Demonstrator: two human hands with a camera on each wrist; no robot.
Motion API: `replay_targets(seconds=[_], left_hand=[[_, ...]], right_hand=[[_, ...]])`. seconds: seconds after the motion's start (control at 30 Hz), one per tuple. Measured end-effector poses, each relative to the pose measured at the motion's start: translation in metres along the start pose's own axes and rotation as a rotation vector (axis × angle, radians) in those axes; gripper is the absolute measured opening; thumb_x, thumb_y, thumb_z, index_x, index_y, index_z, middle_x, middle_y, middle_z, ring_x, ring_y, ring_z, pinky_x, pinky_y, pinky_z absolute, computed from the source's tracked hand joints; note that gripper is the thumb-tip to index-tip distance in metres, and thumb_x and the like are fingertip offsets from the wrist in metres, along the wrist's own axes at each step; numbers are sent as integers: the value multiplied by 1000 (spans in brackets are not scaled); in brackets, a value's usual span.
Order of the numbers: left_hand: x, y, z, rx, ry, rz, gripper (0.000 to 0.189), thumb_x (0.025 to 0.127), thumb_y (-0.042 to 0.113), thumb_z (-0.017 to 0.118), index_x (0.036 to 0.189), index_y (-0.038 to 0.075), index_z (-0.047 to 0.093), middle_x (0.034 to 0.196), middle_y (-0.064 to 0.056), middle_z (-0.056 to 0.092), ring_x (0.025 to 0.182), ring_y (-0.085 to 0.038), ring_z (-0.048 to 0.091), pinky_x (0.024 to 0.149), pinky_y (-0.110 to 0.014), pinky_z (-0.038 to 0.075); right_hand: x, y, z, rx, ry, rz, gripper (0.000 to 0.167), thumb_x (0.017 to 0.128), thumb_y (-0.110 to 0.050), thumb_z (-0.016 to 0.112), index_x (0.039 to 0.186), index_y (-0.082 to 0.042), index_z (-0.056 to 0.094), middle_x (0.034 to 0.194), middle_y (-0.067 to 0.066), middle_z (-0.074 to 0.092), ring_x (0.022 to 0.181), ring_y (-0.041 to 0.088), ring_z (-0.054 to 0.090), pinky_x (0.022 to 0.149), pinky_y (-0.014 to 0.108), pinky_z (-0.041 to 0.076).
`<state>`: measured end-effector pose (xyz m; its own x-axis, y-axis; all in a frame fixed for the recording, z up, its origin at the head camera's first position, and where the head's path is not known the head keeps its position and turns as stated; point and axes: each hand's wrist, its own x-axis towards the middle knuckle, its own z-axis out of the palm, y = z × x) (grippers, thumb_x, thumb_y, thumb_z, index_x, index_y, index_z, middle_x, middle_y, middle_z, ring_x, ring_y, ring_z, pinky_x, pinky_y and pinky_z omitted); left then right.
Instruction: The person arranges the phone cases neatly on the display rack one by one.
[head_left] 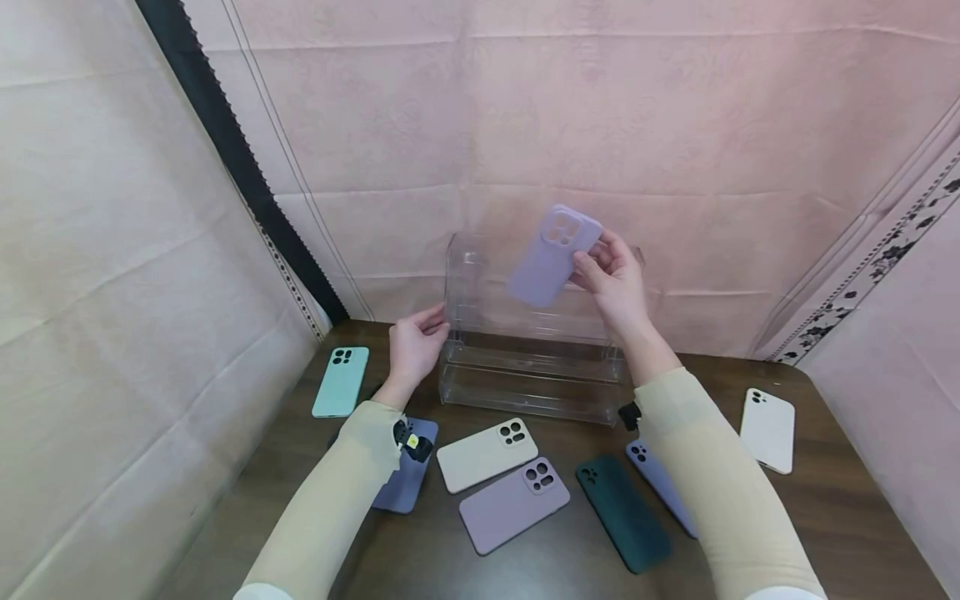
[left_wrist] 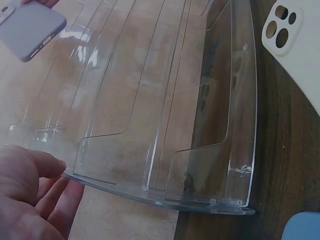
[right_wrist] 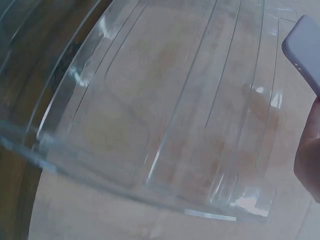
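Observation:
My right hand point(head_left: 618, 287) pinches a lilac phone case point(head_left: 551, 262) by its right edge, thumb in front. It holds the case tilted over the top of a clear plastic tiered rack point(head_left: 528, 408), camera cutouts at the upper end. At the rack's left side, my left hand point(head_left: 417, 343) grips the side wall. The left wrist view shows the left thumb point(left_wrist: 50, 166) on one side of that wall's edge and the fingers point(left_wrist: 69, 202) on the other. In the right wrist view only part of the lilac case point(right_wrist: 306, 50) appears.
On the brown table point(head_left: 540, 575) lie a mint case point(head_left: 341, 387), a cream case point(head_left: 480, 460), a mauve case point(head_left: 502, 512), a dark green case point(head_left: 626, 521) and a white case point(head_left: 768, 433). Two blue cases point(head_left: 405, 483) are partly under the forearms. Pale cloth point(head_left: 675, 108) hangs behind.

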<state>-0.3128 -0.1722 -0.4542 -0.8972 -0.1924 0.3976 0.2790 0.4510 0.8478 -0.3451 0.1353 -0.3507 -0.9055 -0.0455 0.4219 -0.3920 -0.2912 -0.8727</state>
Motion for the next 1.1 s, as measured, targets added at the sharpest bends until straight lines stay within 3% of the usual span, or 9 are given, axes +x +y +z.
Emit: replay_targets(seconds=[0.37, 0.77, 1.1], left_hand=[[-4, -2, -5, 27, 12, -29, 36, 92, 8, 73, 127, 14, 71, 119, -7, 72, 105, -18, 71, 86, -32, 57], [-1, 0, -5, 53, 28, -18, 36, 91, 7, 74, 126, 15, 71, 118, -6, 72, 105, -20, 71, 87, -35, 57], [0, 4, 1, 62, 20, -7, 35, 92, 5, 73, 126, 15, 71, 118, -5, 72, 105, -21, 71, 87, -36, 57]], right_hand=[[19, 9, 28, 53, 44, -12, 43, 94, -6, 67, 135, -13, 56, 128, 16, 64, 114, 30, 64, 87, 38, 58], [38, -14, 69, -4, 89, -2, 38, 97, -4, 63, 133, -14, 57, 129, 11, 64, 119, 28, 60, 96, 40, 54], [48, -17, 82, -80, 100, 47, 39, 96, -1, 64, 133, -14, 60, 122, 10, 66, 113, 24, 61, 95, 41, 55]])
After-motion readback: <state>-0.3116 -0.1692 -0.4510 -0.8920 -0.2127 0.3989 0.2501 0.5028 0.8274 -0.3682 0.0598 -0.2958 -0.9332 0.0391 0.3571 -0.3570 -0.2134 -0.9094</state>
